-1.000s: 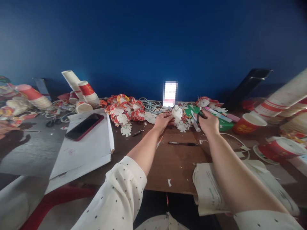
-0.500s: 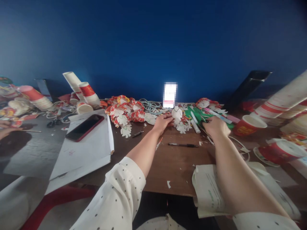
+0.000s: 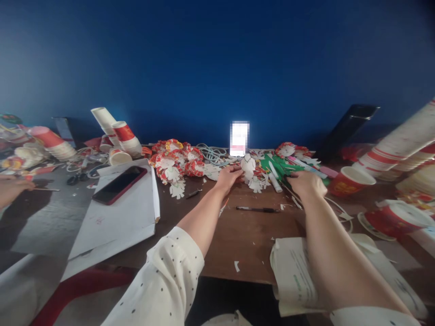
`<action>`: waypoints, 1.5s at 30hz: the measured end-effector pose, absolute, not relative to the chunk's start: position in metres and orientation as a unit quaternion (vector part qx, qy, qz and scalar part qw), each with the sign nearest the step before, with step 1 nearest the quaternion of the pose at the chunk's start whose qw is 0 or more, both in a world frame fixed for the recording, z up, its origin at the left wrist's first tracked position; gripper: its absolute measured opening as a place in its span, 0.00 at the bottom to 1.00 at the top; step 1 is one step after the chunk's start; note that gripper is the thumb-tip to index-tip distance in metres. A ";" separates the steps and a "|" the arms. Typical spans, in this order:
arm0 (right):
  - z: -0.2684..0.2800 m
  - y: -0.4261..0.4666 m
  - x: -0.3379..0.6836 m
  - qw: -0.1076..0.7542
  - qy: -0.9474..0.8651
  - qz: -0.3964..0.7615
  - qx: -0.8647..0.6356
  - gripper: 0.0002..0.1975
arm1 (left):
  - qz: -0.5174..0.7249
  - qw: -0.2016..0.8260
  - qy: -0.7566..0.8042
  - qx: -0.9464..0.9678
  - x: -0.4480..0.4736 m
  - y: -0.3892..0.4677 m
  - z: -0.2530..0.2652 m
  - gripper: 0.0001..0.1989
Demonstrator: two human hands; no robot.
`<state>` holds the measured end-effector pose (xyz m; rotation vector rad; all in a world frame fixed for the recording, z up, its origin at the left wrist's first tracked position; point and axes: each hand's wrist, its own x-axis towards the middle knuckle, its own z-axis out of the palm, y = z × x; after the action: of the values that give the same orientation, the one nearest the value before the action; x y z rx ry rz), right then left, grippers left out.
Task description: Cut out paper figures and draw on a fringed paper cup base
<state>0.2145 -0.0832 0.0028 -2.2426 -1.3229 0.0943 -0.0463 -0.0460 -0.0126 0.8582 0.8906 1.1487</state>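
Note:
My left hand (image 3: 229, 179) reaches to the middle of the table, its fingers closed on the edge of a white paper cut-out (image 3: 249, 167) with dark lines drawn on it. Just below that lie more white cut-out pieces (image 3: 257, 184). Over by the green paper (image 3: 278, 165), my right hand (image 3: 307, 183) has its fingers curled inward; what they grip, if anything, is hidden. A white marker (image 3: 275, 183) lies between the hands. Nearer to me, a black pen (image 3: 257, 209) rests on the brown table (image 3: 234, 240).
Red-and-white paper flowers (image 3: 176, 160) are heaped at left, near a phone (image 3: 119, 184) on a white box (image 3: 112, 226). A lit, blurred screen (image 3: 239, 138) stands against the blue wall. Paper cups (image 3: 351, 181) are at right, above folded papers (image 3: 294, 276). Another person's hand (image 3: 13, 188) shows far left.
The view has tilted slightly, so most things sit a little lower. Both my hands keep nearly the same places and grips. The other person's hand at far left has shifted a little.

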 end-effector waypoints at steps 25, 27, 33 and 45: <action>0.014 -0.099 0.116 0.508 -0.511 0.304 -0.623 0.25 | 0.485 0.643 0.386 0.449 -0.042 -0.053 -0.008 0.06; 0.010 -0.097 0.115 0.502 -0.500 0.326 -0.626 0.22 | 0.475 0.645 0.377 0.464 -0.042 -0.053 -0.009 0.08; 0.000 -0.090 0.118 0.534 -0.470 0.369 -0.599 0.21 | 0.453 0.637 0.366 0.506 -0.040 -0.051 -0.014 0.12; 0.002 -0.092 0.114 0.490 -0.507 0.350 -0.617 0.24 | 0.462 0.575 0.394 0.549 -0.044 -0.049 -0.015 0.08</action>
<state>0.1144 -0.0922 0.0021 -1.4993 -1.2304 0.8504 -0.0439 -0.0494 -0.0146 1.2861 0.9228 1.0823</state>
